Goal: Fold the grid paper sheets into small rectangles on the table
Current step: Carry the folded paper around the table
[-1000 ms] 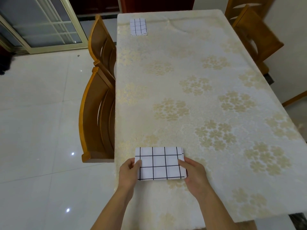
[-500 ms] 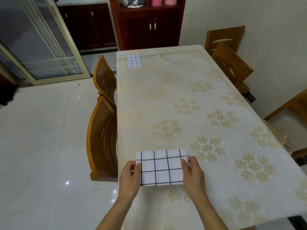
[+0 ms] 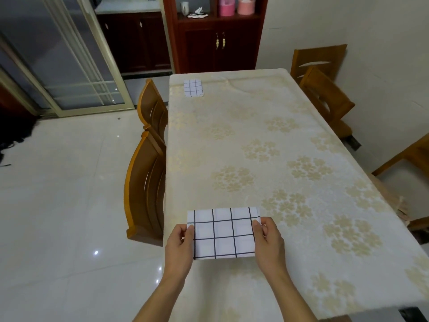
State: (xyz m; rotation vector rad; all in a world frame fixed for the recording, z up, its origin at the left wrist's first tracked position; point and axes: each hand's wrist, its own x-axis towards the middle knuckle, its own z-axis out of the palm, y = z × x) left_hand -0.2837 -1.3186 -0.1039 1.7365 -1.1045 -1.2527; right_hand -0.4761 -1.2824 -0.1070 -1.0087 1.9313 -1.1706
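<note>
1. White paper with a black grid, the folded rectangular sheet (image 3: 222, 233), is pinched at its left edge by the left hand (image 3: 180, 248) and at its right edge by the right hand (image 3: 269, 242).
2. It is at the near left edge of the cream floral table (image 3: 278, 135).
3. A second folded grid sheet (image 3: 193, 87) lies at the far left corner.

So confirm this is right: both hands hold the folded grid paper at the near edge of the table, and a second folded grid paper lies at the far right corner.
One detail is wrong. The head view shows the second folded grid paper at the far left corner of the table, not the right. The rest stands: the left hand and right hand hold the folded grid paper at the near edge.
</note>
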